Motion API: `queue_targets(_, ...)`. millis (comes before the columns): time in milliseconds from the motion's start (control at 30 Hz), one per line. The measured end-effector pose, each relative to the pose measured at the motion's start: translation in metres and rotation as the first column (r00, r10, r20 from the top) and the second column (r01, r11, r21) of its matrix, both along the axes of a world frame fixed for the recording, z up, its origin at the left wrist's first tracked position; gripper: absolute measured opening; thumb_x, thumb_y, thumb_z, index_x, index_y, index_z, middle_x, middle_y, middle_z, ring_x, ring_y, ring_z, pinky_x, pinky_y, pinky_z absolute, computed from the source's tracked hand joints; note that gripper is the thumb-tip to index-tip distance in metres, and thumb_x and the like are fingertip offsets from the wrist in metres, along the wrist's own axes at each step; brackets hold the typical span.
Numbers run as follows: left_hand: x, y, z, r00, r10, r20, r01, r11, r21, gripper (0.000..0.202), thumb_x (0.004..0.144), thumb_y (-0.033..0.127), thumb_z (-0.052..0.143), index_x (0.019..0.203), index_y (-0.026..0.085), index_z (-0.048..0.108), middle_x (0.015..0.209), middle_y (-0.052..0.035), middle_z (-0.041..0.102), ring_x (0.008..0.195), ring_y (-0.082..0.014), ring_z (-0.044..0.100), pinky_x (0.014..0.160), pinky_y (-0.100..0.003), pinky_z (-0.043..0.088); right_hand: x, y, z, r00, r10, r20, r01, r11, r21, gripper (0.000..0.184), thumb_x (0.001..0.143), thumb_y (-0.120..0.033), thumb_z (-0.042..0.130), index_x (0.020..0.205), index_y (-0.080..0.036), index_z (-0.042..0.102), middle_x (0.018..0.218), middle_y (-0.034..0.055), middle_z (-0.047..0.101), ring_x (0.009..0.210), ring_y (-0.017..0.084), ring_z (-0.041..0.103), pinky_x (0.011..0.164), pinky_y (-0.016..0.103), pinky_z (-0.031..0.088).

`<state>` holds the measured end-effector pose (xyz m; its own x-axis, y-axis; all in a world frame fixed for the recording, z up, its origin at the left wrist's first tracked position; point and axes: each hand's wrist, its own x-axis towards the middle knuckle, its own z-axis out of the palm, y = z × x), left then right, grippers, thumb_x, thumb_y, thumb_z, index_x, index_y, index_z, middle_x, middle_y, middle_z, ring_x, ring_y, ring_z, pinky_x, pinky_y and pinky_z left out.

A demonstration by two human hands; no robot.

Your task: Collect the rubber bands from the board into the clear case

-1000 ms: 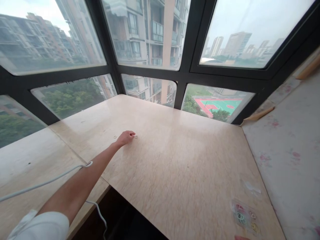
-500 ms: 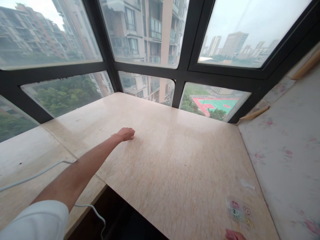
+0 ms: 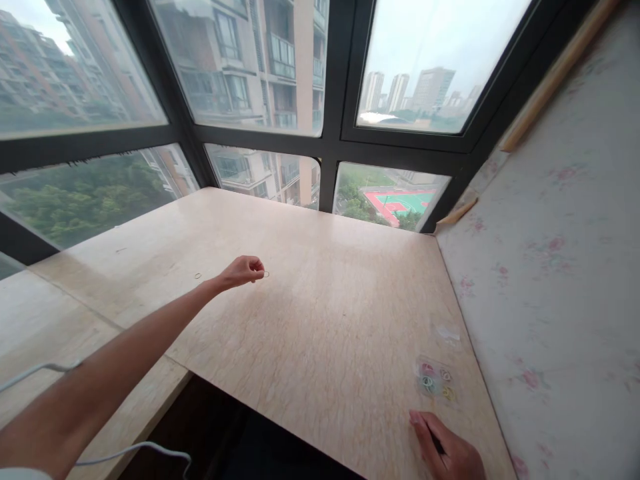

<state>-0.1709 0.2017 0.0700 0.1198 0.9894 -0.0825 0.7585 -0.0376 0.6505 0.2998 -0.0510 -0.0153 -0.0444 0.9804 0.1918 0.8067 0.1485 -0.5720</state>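
Note:
My left hand (image 3: 244, 271) reaches over the middle of the stone ledge (image 3: 300, 333). Thumb and fingertips pinch a small thin rubber band (image 3: 267, 274), which pokes out just beyond them. Behind that wrist a second thin band (image 3: 198, 275) lies flat on the stone. My right hand (image 3: 447, 447) rests at the near right, its fingers curled in and thumb pressed against them; anything between them is hidden. Just beyond it lies a clear plastic box (image 3: 435, 379) with pink, green, yellow and brownish bands in separate compartments.
A piece of clear plastic (image 3: 447, 333) lies behind the box. White cable (image 3: 140, 448) crosses under my left arm and hangs at the dark gap before the ledge. Dark-framed windows (image 3: 330, 143) border the back, and flowered wallpaper (image 3: 540, 300) covers the right wall.
The view has swung right. The rubber band now shows at my left fingertips, and the loose band behind the wrist is uncovered. My right hand has come further into view.

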Motion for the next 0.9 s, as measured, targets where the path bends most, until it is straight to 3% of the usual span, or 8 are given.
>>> queue_targets(233, 0.079, -0.009, 0.016, 0.949, -0.101, 0.299, 0.120, 0.992, -0.047, 0.028, 0.063, 0.038, 0.073, 0.074, 0.014, 0.063, 0.065, -0.0023, 0.063, 0.055, -0.0107, 0.056, 0.049, -0.020, 0.045, -0.009, 0.001, 0.009, 1.000, -0.025, -0.014, 0.026, 0.998, 0.063, 0.050, 0.095, -0.049, 0.035, 0.070, -0.019, 0.065, 0.050, 0.0012, 0.057, 0.043, 0.014, 0.055, 0.044, 0.019, 0.038)
queue_targets(333, 0.117, -0.013, 0.022, 0.926, -0.162, 0.342, 0.196, 0.978, -0.067, 0.033, 0.065, 0.039, 0.072, 0.086, 0.014, 0.067, 0.072, -0.0039, 0.066, 0.057, -0.0110, 0.057, 0.052, -0.021, 0.047, -0.010, 0.001, 0.010, 0.999, -0.030, -0.020, 0.032, 0.997, 0.067, 0.049, 0.096, -0.046, 0.034, 0.069, -0.018, 0.063, 0.050, 0.0004, 0.056, 0.043, 0.012, 0.054, 0.045, 0.020, 0.035)
queue_targets(433, 0.153, -0.018, 0.024, 0.915, -0.246, 0.320, 0.284, 0.956, -0.077, 0.028, 0.067, 0.038, 0.070, 0.082, 0.014, 0.070, 0.071, -0.0046, 0.066, 0.057, -0.0104, 0.056, 0.051, -0.020, 0.045, -0.011, 0.000, 0.010, 0.999, -0.042, -0.027, 0.043, 0.998, 0.052, 0.047, 0.097, -0.043, 0.034, 0.068, -0.018, 0.060, 0.050, -0.0007, 0.054, 0.044, 0.011, 0.052, 0.046, 0.021, 0.033)
queue_targets(733, 0.270, -0.044, 0.009, 0.771, -0.450, 0.451, 0.526, 0.849, -0.051, 0.023, 0.073, 0.036, 0.065, 0.076, 0.013, 0.066, 0.064, -0.0030, 0.061, 0.057, -0.0107, 0.055, 0.050, -0.019, 0.040, -0.012, 0.000, 0.013, 0.995, -0.067, -0.078, 0.068, 0.998, 0.010, 0.042, 0.097, -0.038, 0.037, 0.067, -0.017, 0.057, 0.055, -0.0009, 0.056, 0.050, 0.010, 0.051, 0.052, 0.022, 0.032)
queue_targets(900, 0.325, -0.070, 0.001, 0.685, -0.620, 0.382, 0.658, 0.752, 0.040, 0.015, 0.075, 0.027, 0.058, 0.074, 0.014, 0.066, 0.061, -0.0008, 0.059, 0.054, -0.0089, 0.050, 0.048, -0.018, 0.036, -0.012, 0.000, 0.015, 0.993, -0.069, -0.097, 0.069, 0.998, -0.008, 0.039, 0.097, -0.036, 0.038, 0.069, -0.017, 0.059, 0.057, -0.0006, 0.058, 0.052, 0.011, 0.054, 0.053, 0.022, 0.032)
